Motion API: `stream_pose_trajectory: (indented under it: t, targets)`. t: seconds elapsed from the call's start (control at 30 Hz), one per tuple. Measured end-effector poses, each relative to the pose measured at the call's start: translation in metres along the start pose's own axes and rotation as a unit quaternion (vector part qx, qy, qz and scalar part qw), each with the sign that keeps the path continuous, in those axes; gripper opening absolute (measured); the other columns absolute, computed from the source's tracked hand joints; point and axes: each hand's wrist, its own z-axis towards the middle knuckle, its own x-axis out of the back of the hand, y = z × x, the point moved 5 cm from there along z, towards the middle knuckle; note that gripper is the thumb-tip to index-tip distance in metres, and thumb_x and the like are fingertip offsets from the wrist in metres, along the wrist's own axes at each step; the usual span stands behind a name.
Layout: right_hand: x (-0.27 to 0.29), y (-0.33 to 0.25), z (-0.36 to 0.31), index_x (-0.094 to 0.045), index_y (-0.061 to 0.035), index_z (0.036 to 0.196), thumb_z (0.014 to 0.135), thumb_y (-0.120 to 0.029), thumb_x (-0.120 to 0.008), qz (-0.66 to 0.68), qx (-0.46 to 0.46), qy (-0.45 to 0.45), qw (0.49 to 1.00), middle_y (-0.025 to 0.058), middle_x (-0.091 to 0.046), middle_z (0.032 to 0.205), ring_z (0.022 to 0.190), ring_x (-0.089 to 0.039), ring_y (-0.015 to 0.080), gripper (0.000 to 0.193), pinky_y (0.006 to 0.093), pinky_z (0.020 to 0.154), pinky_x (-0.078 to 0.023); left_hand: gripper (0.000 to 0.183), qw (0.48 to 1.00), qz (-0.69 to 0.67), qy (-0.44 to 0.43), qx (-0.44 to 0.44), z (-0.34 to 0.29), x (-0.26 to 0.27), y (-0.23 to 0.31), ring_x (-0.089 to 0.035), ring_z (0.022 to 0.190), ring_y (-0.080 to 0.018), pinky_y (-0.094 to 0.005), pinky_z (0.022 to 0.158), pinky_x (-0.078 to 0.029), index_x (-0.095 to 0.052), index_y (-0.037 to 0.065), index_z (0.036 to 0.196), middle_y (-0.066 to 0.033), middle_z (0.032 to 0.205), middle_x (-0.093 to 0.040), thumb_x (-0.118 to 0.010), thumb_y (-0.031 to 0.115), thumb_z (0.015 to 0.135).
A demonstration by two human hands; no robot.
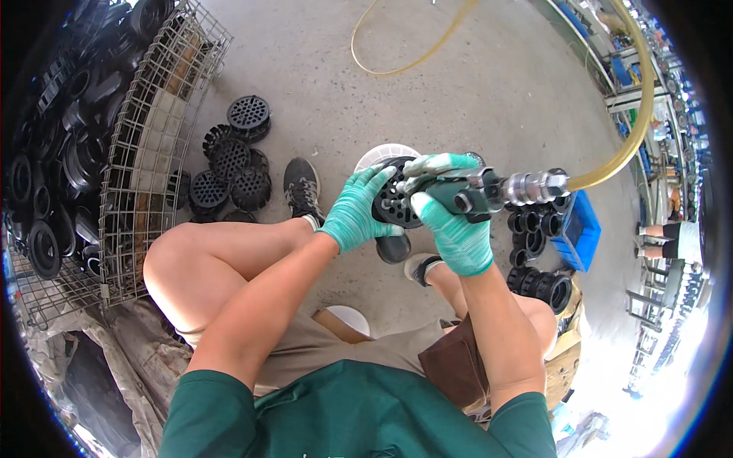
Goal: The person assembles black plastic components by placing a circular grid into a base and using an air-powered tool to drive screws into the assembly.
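Observation:
My right hand (452, 221), in a green and white glove, is wrapped round a dark green air-powered tool (481, 191). A metal coupling joins the tool to a yellowish hose (640, 133). In the same kind of glove, my left hand (359, 210) grips the left edge of a round black grate (392, 200) with holes in it. The tool's working end is hidden behind my right fingers, close over the grate. Under the grate shows the rim of a white round support (382, 155). A dark rounded piece (393, 248) sits just below the grate.
Several black round grates (230, 159) are piled on the floor at left, beside a wire cage (145, 145) full of black parts. To the right lie black rings (540, 286) and a blue crate (580, 231). Shelving and another person (676, 240) are farther right.

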Motion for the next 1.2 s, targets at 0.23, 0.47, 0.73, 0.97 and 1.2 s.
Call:
stream_pose_trajectory:
  t: [0.23,0.47,0.73,0.97,1.2]
  targets:
    - [-0.003,0.006,-0.006,-0.057,-0.0065,0.116,0.082,0.006,-0.068,-0.042,-0.012,-0.013,0.999,0.0082,-0.067,0.112,0.101,-0.064,0.0158,0.038,0.0339,0.095,-0.053,0.116,1.000,0.007,0.007,0.013,-0.003,-0.002,-0.006,-0.040,0.141,-0.0418,-0.0498,0.120,-0.035,-0.042,0.010,0.152,-0.0186,0.154,-0.041,-0.097,0.036,0.053]
    - [-0.016,0.007,0.000,-0.054,-0.0067,0.110,0.078,0.014,-0.062,-0.050,0.057,-0.078,0.994,0.0119,-0.066,0.102,0.098,-0.066,0.0224,0.039,0.0405,0.093,-0.055,0.115,1.000,0.000,0.013,0.011,-0.003,-0.005,-0.009,-0.039,0.141,-0.0416,-0.0498,0.120,-0.035,-0.042,0.010,0.152,-0.0187,0.154,-0.041,-0.096,0.039,0.055]
    - [-0.017,0.010,0.000,-0.052,-0.0071,0.112,0.079,0.013,-0.060,-0.086,0.046,-0.108,0.989,0.0113,-0.065,0.103,0.099,-0.065,0.0214,0.039,0.0389,0.092,-0.055,0.114,1.000,-0.006,0.003,0.017,-0.002,-0.005,-0.009,-0.039,0.142,-0.0409,-0.0499,0.120,-0.034,-0.042,0.010,0.151,-0.0181,0.154,-0.041,-0.096,0.041,0.055]
    - [-0.016,0.010,0.002,-0.054,-0.0081,0.110,0.081,0.011,-0.062,-0.065,0.033,-0.099,0.992,0.0107,-0.067,0.101,0.098,-0.066,0.0213,0.036,0.0394,0.091,-0.056,0.114,1.000,-0.016,0.003,0.020,-0.004,-0.004,-0.007,-0.037,0.142,-0.0407,-0.0501,0.121,-0.033,-0.041,0.012,0.152,-0.0177,0.155,-0.041,-0.095,0.040,0.056]
    - [-0.025,0.008,0.002,-0.055,-0.0065,0.113,0.081,0.011,-0.063,-0.101,0.055,-0.136,0.984,0.0105,-0.067,0.101,0.098,-0.065,0.0208,0.037,0.0396,0.092,-0.055,0.114,0.999,-0.046,0.010,0.018,-0.002,-0.011,-0.015,-0.036,0.143,-0.0409,-0.0504,0.121,-0.032,-0.040,0.012,0.153,-0.0170,0.156,-0.040,-0.095,0.040,0.057]
